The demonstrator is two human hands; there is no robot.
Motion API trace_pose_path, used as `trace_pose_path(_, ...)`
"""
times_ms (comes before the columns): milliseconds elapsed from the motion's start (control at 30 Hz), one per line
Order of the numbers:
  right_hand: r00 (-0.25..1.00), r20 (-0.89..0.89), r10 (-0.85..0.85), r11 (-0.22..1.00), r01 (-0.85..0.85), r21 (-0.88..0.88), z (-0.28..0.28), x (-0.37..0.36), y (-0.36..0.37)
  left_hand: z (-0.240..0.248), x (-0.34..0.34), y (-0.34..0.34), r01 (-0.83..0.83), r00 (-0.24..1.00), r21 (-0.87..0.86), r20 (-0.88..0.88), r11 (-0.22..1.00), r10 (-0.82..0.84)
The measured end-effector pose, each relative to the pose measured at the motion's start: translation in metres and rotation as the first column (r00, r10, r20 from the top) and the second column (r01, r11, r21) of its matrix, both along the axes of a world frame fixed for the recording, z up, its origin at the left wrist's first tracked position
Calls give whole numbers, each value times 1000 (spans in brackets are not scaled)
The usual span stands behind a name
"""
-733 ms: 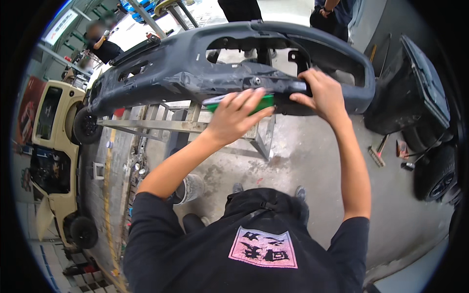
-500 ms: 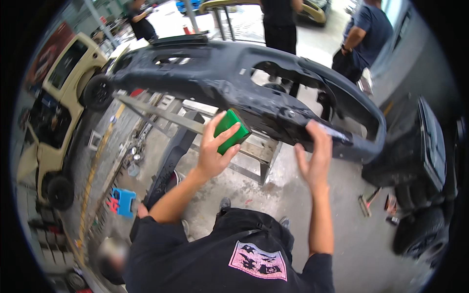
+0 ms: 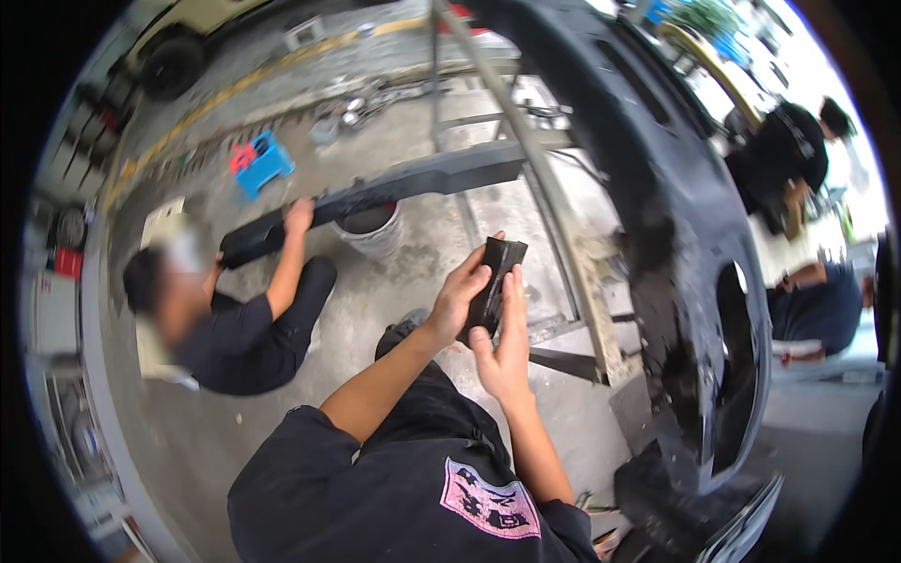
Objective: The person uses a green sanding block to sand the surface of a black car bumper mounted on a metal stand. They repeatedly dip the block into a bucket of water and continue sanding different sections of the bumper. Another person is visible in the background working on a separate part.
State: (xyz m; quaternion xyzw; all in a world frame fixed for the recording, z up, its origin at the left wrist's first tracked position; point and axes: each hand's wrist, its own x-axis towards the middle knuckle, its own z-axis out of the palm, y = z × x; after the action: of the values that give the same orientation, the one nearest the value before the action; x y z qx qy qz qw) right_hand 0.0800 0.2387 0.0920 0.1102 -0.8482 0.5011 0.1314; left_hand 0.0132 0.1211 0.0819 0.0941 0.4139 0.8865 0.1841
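A sanding block [image 3: 495, 286], its dark face turned up, is in front of me. My left hand [image 3: 458, 298] is closed around its left side, fingertips at the top end. Along its right edge lie the fingers of my right hand [image 3: 507, 342], with the thumb at the lower end, so both hands grip it. The green body of the block is hidden from this side. To the right of my hands, apart from them, a large dark grey car bumper [image 3: 648, 178] rests on a metal stand [image 3: 554, 220].
At left a crouching co-worker [image 3: 253, 328] holds a long dark trim piece [image 3: 413, 188] over a white bucket [image 3: 380, 239]. A blue stool [image 3: 266, 167] stands beyond. Other people [image 3: 817, 305] are past the bumper. Dark parts [image 3: 685, 507] lie at lower right.
My view has swung left, bringing the co-worker into sight. The block has turned from its green side to its dark face. My right hand has left the bumper's side and joined the block.
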Motion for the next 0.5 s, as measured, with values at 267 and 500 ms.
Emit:
trace_pose_path(267,920,275,279,956,-240,-167,-57,-93,-95,-74,-45,-91,-371,905,-48,203,927,373)
trace_pose_path(500,838,440,322,933,-359,0,-79,-155,-174,-135,-151,-192,-483,788,42,457,874,413)
